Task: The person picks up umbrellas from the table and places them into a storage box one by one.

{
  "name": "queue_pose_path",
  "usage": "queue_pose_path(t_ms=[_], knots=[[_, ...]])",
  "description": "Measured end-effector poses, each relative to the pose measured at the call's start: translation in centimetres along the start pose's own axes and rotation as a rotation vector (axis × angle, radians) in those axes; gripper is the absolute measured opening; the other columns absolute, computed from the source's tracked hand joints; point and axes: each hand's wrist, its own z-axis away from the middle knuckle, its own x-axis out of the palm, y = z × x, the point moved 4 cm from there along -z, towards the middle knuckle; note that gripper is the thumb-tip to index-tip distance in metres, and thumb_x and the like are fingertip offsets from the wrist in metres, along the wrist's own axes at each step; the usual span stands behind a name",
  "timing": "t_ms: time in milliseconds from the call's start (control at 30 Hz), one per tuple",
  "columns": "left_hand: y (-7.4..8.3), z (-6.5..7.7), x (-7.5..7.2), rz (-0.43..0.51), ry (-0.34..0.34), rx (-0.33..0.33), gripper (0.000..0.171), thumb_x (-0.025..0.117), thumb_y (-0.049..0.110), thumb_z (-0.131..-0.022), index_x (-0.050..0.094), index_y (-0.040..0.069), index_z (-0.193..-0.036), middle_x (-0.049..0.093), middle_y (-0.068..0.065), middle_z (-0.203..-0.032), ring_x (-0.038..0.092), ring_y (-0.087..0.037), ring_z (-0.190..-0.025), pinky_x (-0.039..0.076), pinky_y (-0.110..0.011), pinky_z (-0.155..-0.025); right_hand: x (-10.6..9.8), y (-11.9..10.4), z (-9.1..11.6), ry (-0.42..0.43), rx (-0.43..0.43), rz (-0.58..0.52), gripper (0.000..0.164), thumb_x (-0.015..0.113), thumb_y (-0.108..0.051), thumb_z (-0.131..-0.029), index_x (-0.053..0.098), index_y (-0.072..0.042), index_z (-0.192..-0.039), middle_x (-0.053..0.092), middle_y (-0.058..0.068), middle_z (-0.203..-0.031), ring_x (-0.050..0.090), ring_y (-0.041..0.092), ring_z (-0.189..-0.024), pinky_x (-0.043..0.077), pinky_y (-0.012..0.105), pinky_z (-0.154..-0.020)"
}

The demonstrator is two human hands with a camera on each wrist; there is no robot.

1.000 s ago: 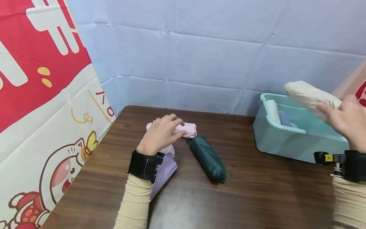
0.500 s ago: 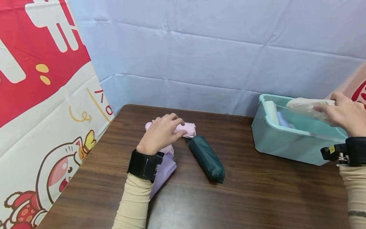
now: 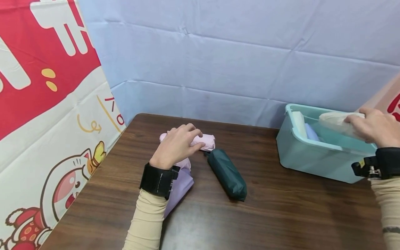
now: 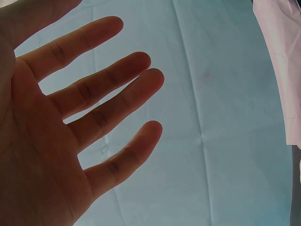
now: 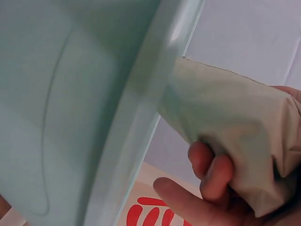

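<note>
My right hand (image 3: 375, 126) grips one end of a cream cloth pouch (image 3: 339, 122), long and stuffed like a folded umbrella. Its far end dips inside the rim of a light teal plastic bin (image 3: 312, 158). In the right wrist view, fingers curl under the pouch (image 5: 230, 108) beside the bin's translucent wall (image 5: 70, 117). My left hand (image 3: 175, 146) is relaxed with fingers apart, over a pink pouch (image 3: 207, 141) that it partly hides; the left wrist view shows the palm bare. A dark green pouch (image 3: 227, 175) of similar shape lies to its right.
A purple cloth piece (image 3: 179, 191) lies partly under the left forearm, with pink fabric (image 3: 185, 164) at its top. Inside the bin, a white item (image 3: 299, 123) and a blue one (image 3: 311, 132) lean at the left end. A pale blue cloth (image 3: 203, 62) hangs behind the brown table (image 3: 265, 215).
My right hand has lowered the cream pouch from above the bin into its opening. The left hand has stayed in place over the pink pouch.
</note>
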Motion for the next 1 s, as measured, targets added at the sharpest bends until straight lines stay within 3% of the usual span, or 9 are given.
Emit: queue_pose_path(t_ms=[400, 600, 767, 1000], knots=[[0.1, 0.0, 0.0, 0.002, -0.003, 0.004, 0.018, 0.073, 0.022, -0.094, 0.074, 0.010, -0.108, 0.067, -0.006, -0.106, 0.063, -0.024, -0.086, 0.050, -0.039, -0.074, 1.0, 0.6, -0.7, -0.113, -0.016, -0.059, 0.052, 0.044, -0.032, -0.101, 0.042, 0.018, -0.117, 0.047, 0.042, -0.095, 0.053, 0.044, -0.072, 0.055, 0.045, -0.051], [0.2, 0.0, -0.2, -0.001, -0.009, 0.001, 0.020, 0.073, 0.024, -0.095, 0.074, 0.010, -0.109, 0.067, -0.006, -0.106, 0.063, -0.024, -0.088, 0.050, -0.040, -0.077, 1.1, -0.1, -0.6, -0.124, 0.005, -0.047, 0.058, 0.040, -0.033, -0.102, 0.038, 0.018, -0.129, 0.044, 0.045, -0.103, 0.053, 0.048, -0.077, 0.055, 0.046, -0.053], [0.2, 0.0, -0.3, -0.005, -0.006, 0.004, 0.019, 0.073, 0.023, -0.094, 0.074, 0.010, -0.108, 0.067, -0.006, -0.106, 0.062, -0.024, -0.087, 0.050, -0.040, -0.076, 1.2, -0.4, -0.8, -0.118, 0.001, -0.017, 0.062, 0.040, -0.033, -0.100, 0.038, 0.020, -0.133, 0.048, 0.045, -0.098, 0.053, 0.046, -0.074, 0.053, 0.044, -0.051], [0.2, -0.1, -0.2, -0.012, -0.009, 0.006, 0.019, 0.072, 0.023, -0.095, 0.074, 0.010, -0.108, 0.067, -0.006, -0.106, 0.062, -0.024, -0.087, 0.049, -0.040, -0.076, 1.9, 0.2, -1.3, -0.199, -0.042, 0.034, 0.065, 0.041, -0.035, -0.100, 0.036, 0.021, -0.132, 0.048, 0.043, -0.099, 0.053, 0.041, -0.070, 0.052, 0.043, -0.053]])
